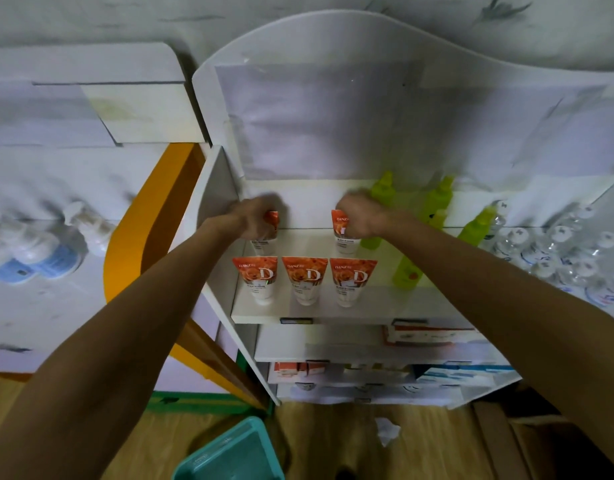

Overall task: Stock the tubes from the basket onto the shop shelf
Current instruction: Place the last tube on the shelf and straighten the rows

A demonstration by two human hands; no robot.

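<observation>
Teal basket (229,455): on the wood floor below the white shelf unit (333,315), nearest to me, its inside mostly out of view.

My left hand (255,218): raised to the back of the top shelf, near the unit's left wall, fingers clenched around the orange crimped end of a tube (269,233). Tube upright, long axis vertical, white cap end down toward the shelf board.

My right hand (359,218): level with the left, further right along the same shelf, fingers closed on a second tube (343,233), same upright pose, cap end down.

Front row (305,280): three matching orange-and-white tubes standing side by side at the shelf's front edge, caps down, printed faces toward me.

Green bottles (437,202): right of the tubes on the same shelf.
</observation>
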